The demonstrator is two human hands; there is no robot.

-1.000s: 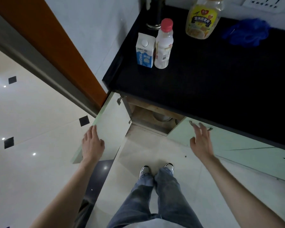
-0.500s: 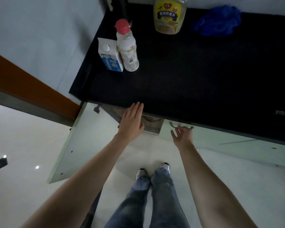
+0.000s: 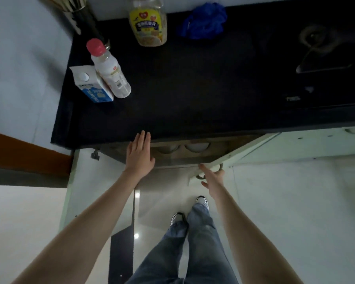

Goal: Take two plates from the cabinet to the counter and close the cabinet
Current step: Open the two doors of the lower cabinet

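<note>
Standing at the black table (image 3: 193, 83), the person faces an open cabinet (image 3: 193, 154) beneath its front edge. Both doors are swung out: the left door (image 3: 103, 181) stands wide, and the right door (image 3: 234, 154) is partly open, leaving a clear gap of floor between them where the feet stand. Inside, just under the table edge, the pale rims of two plates (image 3: 197, 146) show side by side; most of each is hidden. The left hand (image 3: 139, 154) is flat, its grip fully spread and empty, fingertips at the table's front edge above the opening. The right hand (image 3: 212, 177) has a loose, open grip at the right door's handle (image 3: 201, 176), fingers touching it without closing. A carton (image 3: 92, 87), bottle (image 3: 109, 68), jar (image 3: 149, 23) and blue cloth (image 3: 203, 21) stand toward the back and left, leaving the table's middle bare.
</note>
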